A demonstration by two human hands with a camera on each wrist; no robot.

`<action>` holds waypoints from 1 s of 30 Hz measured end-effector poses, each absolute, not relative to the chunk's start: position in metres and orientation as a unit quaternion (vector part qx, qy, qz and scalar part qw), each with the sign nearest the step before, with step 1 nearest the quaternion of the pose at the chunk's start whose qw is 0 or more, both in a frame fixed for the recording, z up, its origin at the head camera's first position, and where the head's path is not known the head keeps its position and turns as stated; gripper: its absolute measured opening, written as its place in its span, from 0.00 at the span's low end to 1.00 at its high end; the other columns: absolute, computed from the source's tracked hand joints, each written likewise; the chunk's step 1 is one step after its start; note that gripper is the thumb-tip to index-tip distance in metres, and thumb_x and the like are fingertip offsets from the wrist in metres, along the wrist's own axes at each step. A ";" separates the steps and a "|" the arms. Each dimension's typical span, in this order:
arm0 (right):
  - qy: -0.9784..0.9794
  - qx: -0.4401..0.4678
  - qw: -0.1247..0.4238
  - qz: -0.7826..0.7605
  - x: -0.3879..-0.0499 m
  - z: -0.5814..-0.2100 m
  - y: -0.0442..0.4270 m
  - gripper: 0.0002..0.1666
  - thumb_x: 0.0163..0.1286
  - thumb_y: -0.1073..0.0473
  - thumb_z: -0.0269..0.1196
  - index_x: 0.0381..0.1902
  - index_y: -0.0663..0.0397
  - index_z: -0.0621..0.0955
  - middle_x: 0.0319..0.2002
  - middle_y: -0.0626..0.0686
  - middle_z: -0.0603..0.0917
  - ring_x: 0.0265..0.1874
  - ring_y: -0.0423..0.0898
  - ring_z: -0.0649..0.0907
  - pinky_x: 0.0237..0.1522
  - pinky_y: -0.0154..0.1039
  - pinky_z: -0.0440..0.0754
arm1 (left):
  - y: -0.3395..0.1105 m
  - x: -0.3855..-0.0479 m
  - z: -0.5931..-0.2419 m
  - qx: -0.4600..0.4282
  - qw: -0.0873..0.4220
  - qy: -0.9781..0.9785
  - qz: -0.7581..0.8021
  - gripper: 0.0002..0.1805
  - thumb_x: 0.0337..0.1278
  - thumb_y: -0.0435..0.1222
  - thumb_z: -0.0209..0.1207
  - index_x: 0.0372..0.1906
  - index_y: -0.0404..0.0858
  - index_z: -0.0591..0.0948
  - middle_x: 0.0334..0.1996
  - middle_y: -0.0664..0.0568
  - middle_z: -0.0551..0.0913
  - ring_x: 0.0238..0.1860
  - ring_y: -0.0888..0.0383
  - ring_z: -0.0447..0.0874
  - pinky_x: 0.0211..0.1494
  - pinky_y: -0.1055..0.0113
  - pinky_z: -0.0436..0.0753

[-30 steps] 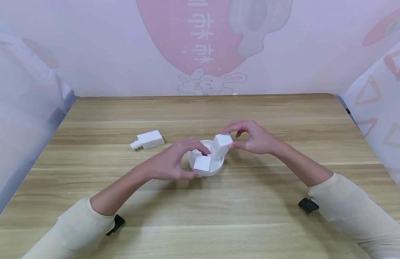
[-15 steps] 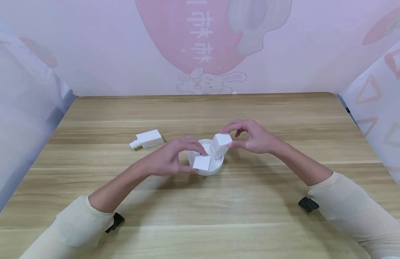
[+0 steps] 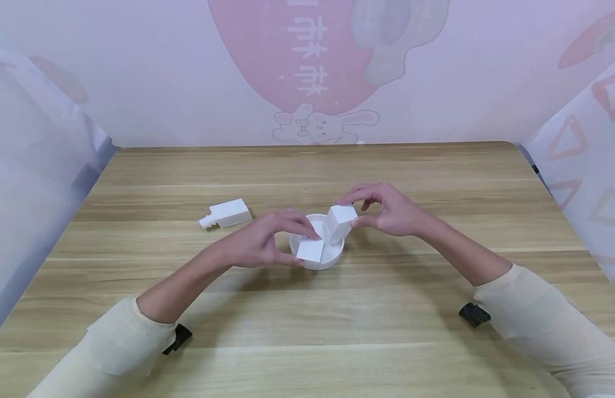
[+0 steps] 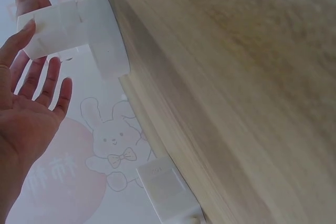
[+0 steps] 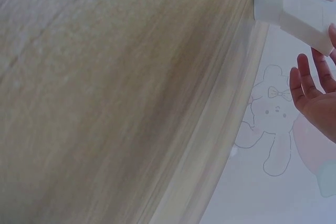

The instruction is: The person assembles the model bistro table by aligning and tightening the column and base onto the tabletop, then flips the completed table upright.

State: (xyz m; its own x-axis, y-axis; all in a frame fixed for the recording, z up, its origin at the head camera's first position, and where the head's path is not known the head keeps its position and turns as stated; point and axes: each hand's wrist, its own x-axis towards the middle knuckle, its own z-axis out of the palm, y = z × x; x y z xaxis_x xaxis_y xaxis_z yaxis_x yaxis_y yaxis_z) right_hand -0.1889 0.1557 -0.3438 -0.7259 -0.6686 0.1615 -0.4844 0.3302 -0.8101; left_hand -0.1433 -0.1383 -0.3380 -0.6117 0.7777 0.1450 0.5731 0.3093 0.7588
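Observation:
A round white dish point(image 3: 321, 266) stands on the wooden table with two white square blocks in it. My left hand point(image 3: 255, 242) pinches the left block point(image 3: 309, 251) between the thumb at its near side and a finger at its far side. The other fingers are spread loosely in the left wrist view. With thumb and fingertips, my right hand point(image 3: 393, 211) holds the right block point(image 3: 341, 221), which leans outward to the right. The blocks' lower ends are hidden inside the dish.
A white square bottle point(image 3: 230, 214) with a narrow stepped neck lies on its side to the left, its neck pointing left. The wooden table point(image 3: 337, 331) ends at a printed pink-and-white backdrop point(image 3: 188, 72). Cloth walls stand at both sides.
My left hand's thumb and finger have closed in on the left block, and the hand has risen slightly. The right hand and its block have stayed nearly still.

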 end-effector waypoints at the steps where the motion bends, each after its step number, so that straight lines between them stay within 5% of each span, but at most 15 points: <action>1: 0.810 -0.356 0.101 -0.456 -0.189 -0.344 0.156 0.22 0.60 0.74 0.72 0.53 0.64 0.87 0.49 0.58 0.89 0.51 0.53 0.83 0.49 0.50 0.81 | -0.138 -0.143 -0.338 0.422 0.126 0.800 0.408 0.25 0.46 0.26 0.78 0.54 0.35 0.88 0.49 0.51 0.86 0.55 0.52 0.80 0.62 0.51 0.78; 30: 0.808 -0.359 0.109 -0.453 -0.187 -0.341 0.156 0.22 0.61 0.73 0.73 0.54 0.64 0.87 0.51 0.58 0.88 0.52 0.53 0.82 0.50 0.52 0.79 | -0.139 -0.142 -0.334 0.422 0.133 0.806 0.394 0.25 0.47 0.27 0.77 0.55 0.35 0.88 0.50 0.52 0.86 0.56 0.52 0.79 0.62 0.51 0.78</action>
State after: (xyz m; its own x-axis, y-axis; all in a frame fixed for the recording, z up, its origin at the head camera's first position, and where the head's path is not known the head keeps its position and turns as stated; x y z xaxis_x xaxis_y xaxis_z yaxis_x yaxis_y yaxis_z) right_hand -0.1868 0.1555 -0.3415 -0.7181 -0.6796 0.1499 -0.4823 0.3306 -0.8112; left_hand -0.1420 -0.1391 -0.3343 -0.6087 0.7847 0.1175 0.5745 0.3338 0.7474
